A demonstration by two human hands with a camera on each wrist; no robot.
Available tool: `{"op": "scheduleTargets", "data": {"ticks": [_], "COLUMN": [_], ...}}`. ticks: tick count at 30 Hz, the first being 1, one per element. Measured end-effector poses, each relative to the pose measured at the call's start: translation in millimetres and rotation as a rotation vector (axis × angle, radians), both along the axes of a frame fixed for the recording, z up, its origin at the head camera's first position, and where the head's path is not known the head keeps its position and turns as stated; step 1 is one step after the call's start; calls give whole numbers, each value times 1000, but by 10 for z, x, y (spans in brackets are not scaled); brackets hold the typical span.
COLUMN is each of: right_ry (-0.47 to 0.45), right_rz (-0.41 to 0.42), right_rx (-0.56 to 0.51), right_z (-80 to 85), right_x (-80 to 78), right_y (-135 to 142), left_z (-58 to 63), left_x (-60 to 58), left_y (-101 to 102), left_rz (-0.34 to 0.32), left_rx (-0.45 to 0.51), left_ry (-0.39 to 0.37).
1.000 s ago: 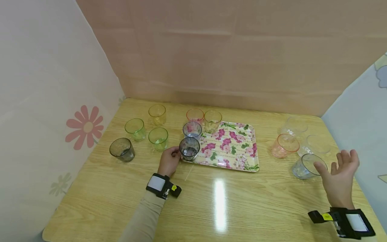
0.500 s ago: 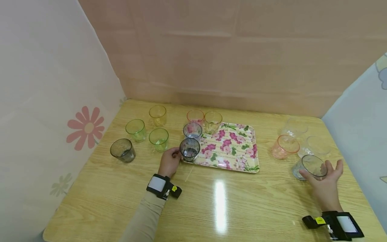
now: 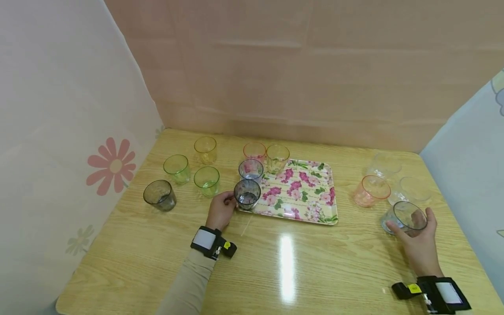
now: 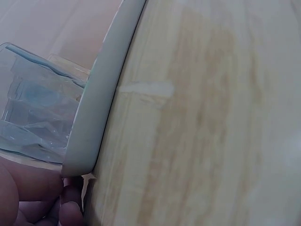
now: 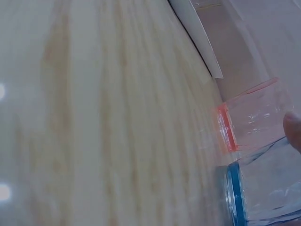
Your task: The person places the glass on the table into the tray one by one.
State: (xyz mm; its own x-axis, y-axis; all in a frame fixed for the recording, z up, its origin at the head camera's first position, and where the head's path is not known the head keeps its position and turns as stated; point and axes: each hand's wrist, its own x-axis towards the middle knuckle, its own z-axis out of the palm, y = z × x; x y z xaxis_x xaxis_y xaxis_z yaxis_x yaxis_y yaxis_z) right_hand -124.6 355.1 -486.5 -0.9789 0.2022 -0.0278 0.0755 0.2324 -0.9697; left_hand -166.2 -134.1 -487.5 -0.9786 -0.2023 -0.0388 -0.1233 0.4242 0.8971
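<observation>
In the head view my right hand [image 3: 421, 245] holds a blue-grey tinted glass [image 3: 390, 218], thumb on its left side and fingers round its right. The right wrist view shows the thumb [image 5: 292, 129] against this glass [image 5: 270, 183], whose base looks blue. My left hand [image 3: 220, 212] pinches the near left corner of a floral tray [image 3: 295, 190] with curled fingers. In the left wrist view its fingers [image 4: 35, 183] are at the tray's corner [image 4: 89, 141]. Just by that hand a dark smoky glass [image 3: 247, 194] stands on the tray.
Behind the smoky glass on the tray stand blue-violet [image 3: 250, 170], pink [image 3: 254, 151] and yellow [image 3: 277, 159] glasses. Left of the tray are several green, yellow and grey glasses [image 3: 159, 195]. A pink glass [image 3: 370, 191] and clear glasses [image 3: 383, 164] stand behind the right hand's glass.
My right hand has come in from the right, spread open at first, and has closed round the blue-grey glass. The left hand and the tray have stayed in place.
</observation>
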Motion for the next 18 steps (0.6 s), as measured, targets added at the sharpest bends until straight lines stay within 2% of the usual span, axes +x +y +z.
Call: {"op": "scheduleTargets", "data": {"ticks": [15, 18], "right_ry": [51, 66], "right_rz": [-53, -58], "right_rx": [104, 92], "right_z": [2, 6], "right_x": [-1, 0], "right_y": [-53, -59], "left_z": [14, 10], "left_x": [11, 11], "left_y": [-1, -2], "left_rz": [-12, -15], "left_rx": [4, 8], "left_ry": [7, 9]}}
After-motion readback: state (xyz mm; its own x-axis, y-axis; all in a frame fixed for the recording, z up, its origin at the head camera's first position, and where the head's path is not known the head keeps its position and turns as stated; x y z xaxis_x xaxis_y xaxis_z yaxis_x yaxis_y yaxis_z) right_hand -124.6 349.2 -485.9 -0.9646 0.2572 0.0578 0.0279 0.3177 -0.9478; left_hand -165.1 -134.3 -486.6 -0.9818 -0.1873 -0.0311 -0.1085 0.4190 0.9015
